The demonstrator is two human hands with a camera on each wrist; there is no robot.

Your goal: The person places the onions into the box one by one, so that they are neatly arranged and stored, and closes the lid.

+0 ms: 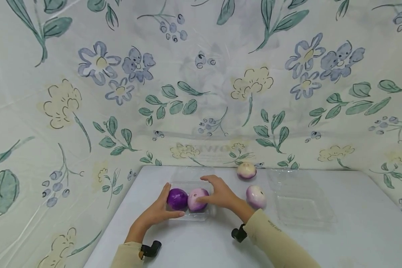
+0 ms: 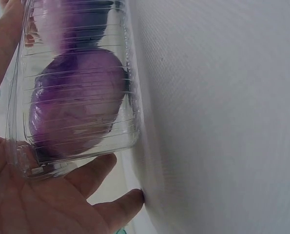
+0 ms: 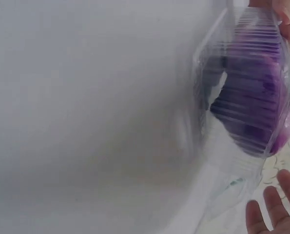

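A clear plastic clamshell container (image 1: 191, 217) lies on the white table with its lid (image 1: 184, 174) folded back. A deep purple onion (image 1: 176, 199) sits in its left half and a paler pink-purple onion (image 1: 195, 205) beside it in the right half. My left hand (image 1: 156, 211) holds the container's left end, its palm against the end wall in the left wrist view. Over the paler onion is my right hand (image 1: 222, 193), thumb touching its top, the other fingers spread. In the right wrist view those fingers (image 3: 276, 207) are extended, apart from the container.
To the right stand two more pale onions, one at the back (image 1: 246, 171) and one nearer (image 1: 256, 197). Farther right a second clear clamshell (image 1: 299, 203) lies unfolded. A floral curtain (image 1: 201, 96) rises behind the white table (image 1: 194, 245).
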